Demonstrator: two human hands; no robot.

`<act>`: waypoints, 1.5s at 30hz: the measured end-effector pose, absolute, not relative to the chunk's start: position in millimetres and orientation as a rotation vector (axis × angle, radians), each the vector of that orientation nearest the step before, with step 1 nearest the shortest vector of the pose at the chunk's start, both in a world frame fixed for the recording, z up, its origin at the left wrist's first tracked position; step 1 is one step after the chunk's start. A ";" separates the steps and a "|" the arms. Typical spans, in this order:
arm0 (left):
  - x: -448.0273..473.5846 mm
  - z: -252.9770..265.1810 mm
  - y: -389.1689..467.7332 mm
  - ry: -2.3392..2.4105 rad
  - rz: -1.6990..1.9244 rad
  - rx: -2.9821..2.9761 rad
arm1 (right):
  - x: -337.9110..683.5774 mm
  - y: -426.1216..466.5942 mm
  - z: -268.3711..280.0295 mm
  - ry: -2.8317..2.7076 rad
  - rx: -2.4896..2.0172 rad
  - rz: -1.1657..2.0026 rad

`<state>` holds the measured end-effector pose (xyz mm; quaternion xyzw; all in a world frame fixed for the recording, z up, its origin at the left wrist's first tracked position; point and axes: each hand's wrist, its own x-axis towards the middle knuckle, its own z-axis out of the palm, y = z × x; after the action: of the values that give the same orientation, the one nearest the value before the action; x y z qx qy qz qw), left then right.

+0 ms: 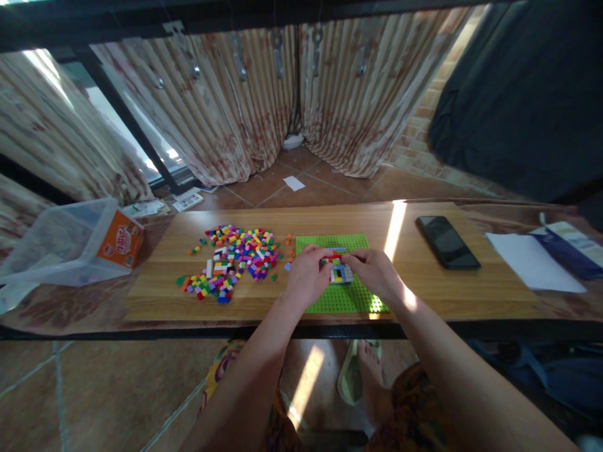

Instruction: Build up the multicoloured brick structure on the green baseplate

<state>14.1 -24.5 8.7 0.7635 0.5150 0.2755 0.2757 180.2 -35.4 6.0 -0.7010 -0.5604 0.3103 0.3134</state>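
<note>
A green studded baseplate (330, 302) lies on the wooden board, and a small model of building bricks (340, 274) stands on it, with red, blue, yellow and grey-blue parts showing. My left hand (308, 273) is closed at the model's left side, thumb and fingers on its red bricks. From the right, my right hand (377, 271) pinches at the upper right edge of the model near the red part. The fingers of both hands hide some of the bricks. To the left of the baseplate spreads a pile of loose, multicoloured building bricks (252, 248).
A wooden board (155, 285) carries all this. A black phone (447, 243) lies on its right side, with white paper (532, 260) beyond. At the far left is a clear plastic tub (70, 242) with an orange label. Curtains (211, 113) hang behind.
</note>
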 end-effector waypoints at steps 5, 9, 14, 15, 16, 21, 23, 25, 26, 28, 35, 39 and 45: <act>13.3 7.8 -24.7 1.375 0.761 2.068 | 178.1 -37.9 5.1 -1.403 -1.688 0.841; 12.9 8.2 -25.4 1.369 0.772 2.088 | 174.3 -41.0 5.5 -1.515 -1.610 0.903; 14.2 7.9 -26.1 1.362 0.780 2.092 | 174.5 -41.7 2.4 -1.597 -1.615 0.883; 14.5 7.8 -26.1 1.359 0.783 2.095 | 175.4 -41.4 2.2 -1.597 -1.622 0.865; 14.8 7.7 -26.2 1.355 0.786 2.100 | 176.7 -41.1 2.5 -1.595 -1.636 0.837; 15.5 8.5 -27.3 1.361 0.767 2.108 | 183.1 -42.0 9.7 -1.660 -1.741 0.624; 15.3 8.9 -27.8 1.367 0.752 2.108 | 183.8 -43.7 11.6 -1.712 -1.802 0.530; 15.0 8.8 -28.2 1.372 0.739 2.116 | 182.8 -45.4 11.2 -1.746 -1.859 0.459; 14.9 8.4 -28.2 1.374 0.735 2.121 | 182.0 -45.9 10.2 -1.757 -1.877 0.438; 14.7 7.2 -28.1 1.376 0.733 2.130 | 180.0 -46.5 7.6 -1.771 -1.899 0.416; 14.0 2.8 -27.3 1.356 0.734 2.153 | 178.6 -45.9 6.5 -1.733 -1.912 0.462; 14.2 3.6 -28.2 1.354 0.728 2.155 | 177.1 -46.4 9.9 -1.627 -1.909 0.554; 14.1 4.2 -29.2 1.353 0.737 2.159 | 170.4 -47.1 8.8 -1.535 -1.926 0.464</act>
<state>14.1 -29.2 4.2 0.7897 0.4950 0.2696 0.2422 170.4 -47.1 8.8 -0.7299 -0.5819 0.1760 0.3125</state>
